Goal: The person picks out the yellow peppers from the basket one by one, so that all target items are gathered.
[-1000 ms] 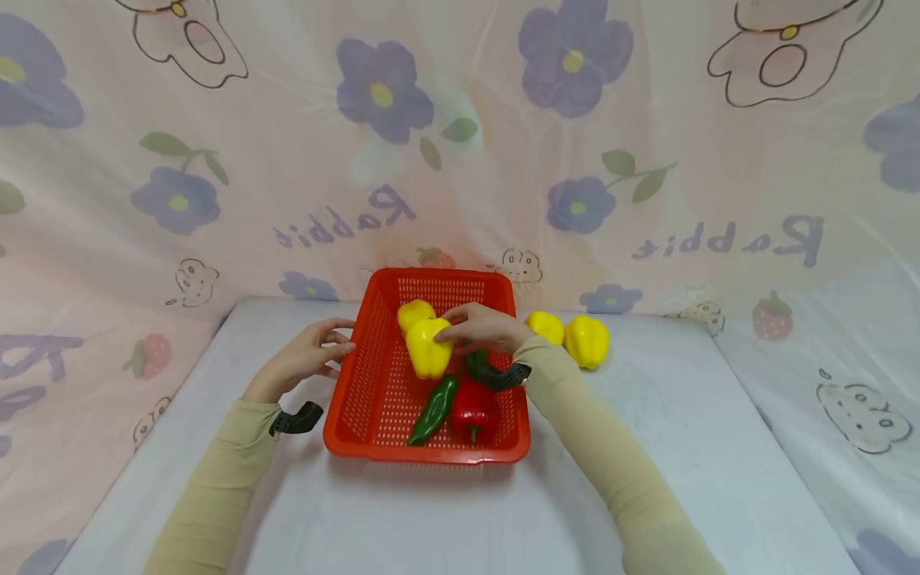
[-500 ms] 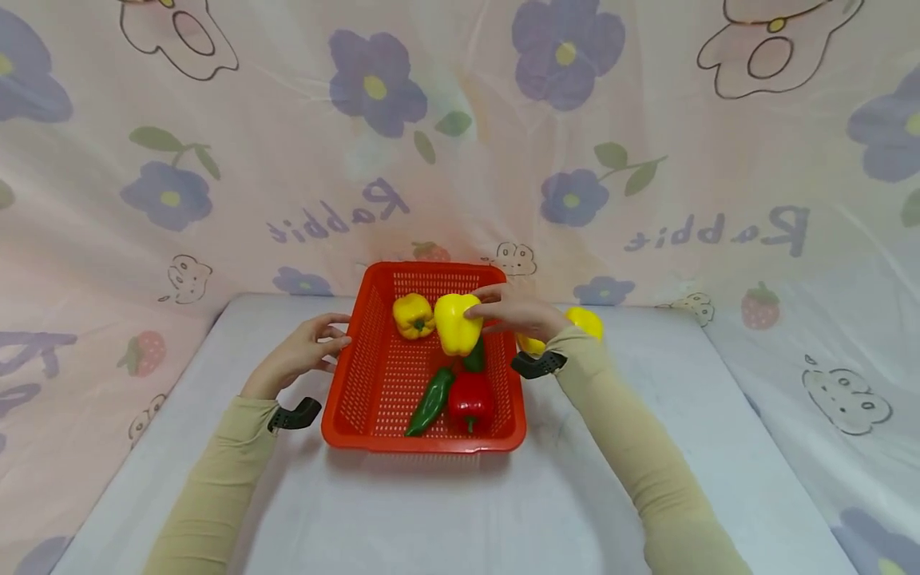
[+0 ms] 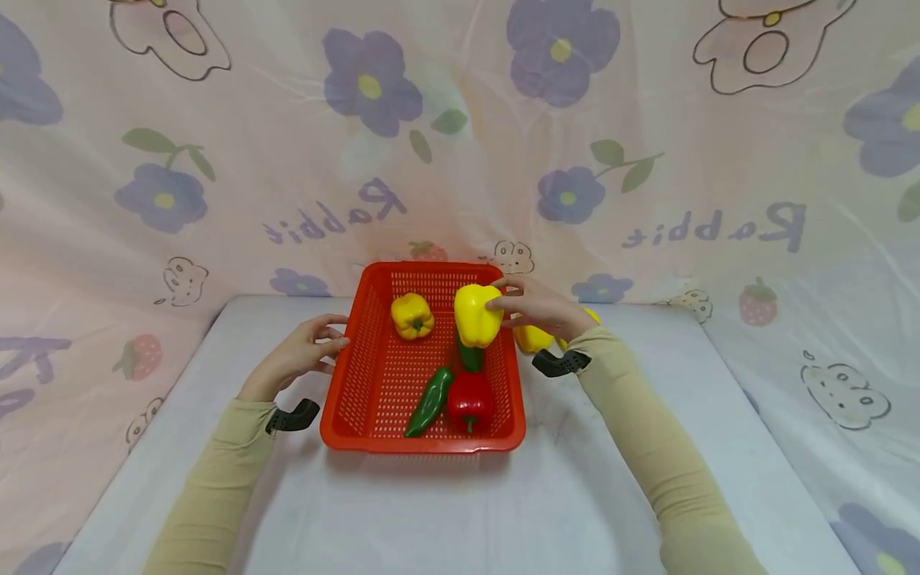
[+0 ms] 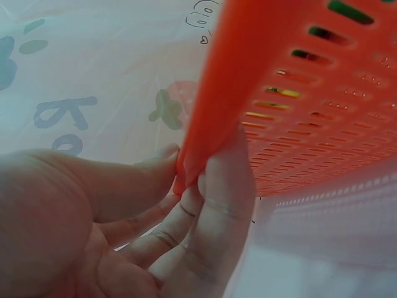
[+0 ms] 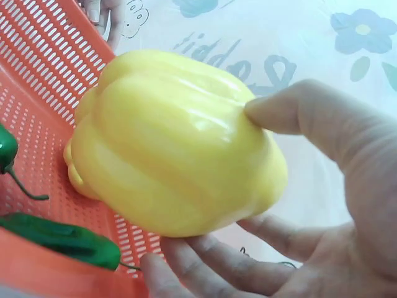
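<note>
While our left hand [image 3: 300, 352] pinches the left rim of the basket [image 3: 424, 446] between thumb and fingers, our right hand [image 3: 541, 307], fingers curved part-way, grips a yellow pepper [image 3: 474, 317] over the basket's right side. Inside, we see a second yellow pepper [image 3: 413, 315] towards the back, a red pepper [image 3: 470, 398] at front right, and a green chili [image 3: 430, 402] beside it. Other yellow peppers [image 3: 533, 339] show partly behind our right hand.

Two yellow bell peppers [image 3: 533, 339] partly hidden behind the right hand [image 3: 542, 307] and wrist [image 3: 579, 326], a green pepper [image 3: 471, 358] partly covered by the held yellow bell pepper [image 3: 477, 316], both sleeves [image 3: 216, 487] cut off below, red basket [image 4: 239, 68] cropped in the left wrist view
</note>
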Demonstrator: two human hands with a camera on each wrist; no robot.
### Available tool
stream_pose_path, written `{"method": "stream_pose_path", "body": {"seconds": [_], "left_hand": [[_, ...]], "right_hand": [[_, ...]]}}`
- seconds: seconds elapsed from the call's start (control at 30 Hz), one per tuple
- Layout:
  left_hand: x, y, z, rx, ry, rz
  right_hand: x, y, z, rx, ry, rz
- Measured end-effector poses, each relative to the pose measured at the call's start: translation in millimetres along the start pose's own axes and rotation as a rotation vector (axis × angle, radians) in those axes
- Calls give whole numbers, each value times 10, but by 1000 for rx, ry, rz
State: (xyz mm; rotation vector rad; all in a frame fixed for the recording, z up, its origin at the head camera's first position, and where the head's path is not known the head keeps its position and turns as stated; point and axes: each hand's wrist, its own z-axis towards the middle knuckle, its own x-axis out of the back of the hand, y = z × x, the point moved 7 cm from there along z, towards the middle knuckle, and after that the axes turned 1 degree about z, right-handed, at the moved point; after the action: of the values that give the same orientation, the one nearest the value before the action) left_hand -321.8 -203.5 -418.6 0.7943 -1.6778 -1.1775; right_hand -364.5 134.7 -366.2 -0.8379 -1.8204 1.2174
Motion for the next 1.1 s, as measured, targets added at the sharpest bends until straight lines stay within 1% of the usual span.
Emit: {"method": "stream_pose_path", "body": {"seconds": [0.17,0.27,0.37,0.47,0.63,0.83,1.1], "left_hand": [[-21,-13,3,5,-2,-1],[-32,-15,1,16,-5,3],[-27,-9,0,14,-1,-2],[-11,0,3,8,6,-4],[1,0,-7,16,8,-2],[13,-25,-17,22,14,5],[0,-6,-19,13,17,-3]], "right_hand": [[44,40,-71,9,2,-14],[77,60,-104,2,2,2],[118,66,-127,6,11,14],[189,62,-152,15,37,20],[304,38,-215,29,51,26],[426,39,-306,16,73,9],[590,103,-457,-10,109,-45]]}}
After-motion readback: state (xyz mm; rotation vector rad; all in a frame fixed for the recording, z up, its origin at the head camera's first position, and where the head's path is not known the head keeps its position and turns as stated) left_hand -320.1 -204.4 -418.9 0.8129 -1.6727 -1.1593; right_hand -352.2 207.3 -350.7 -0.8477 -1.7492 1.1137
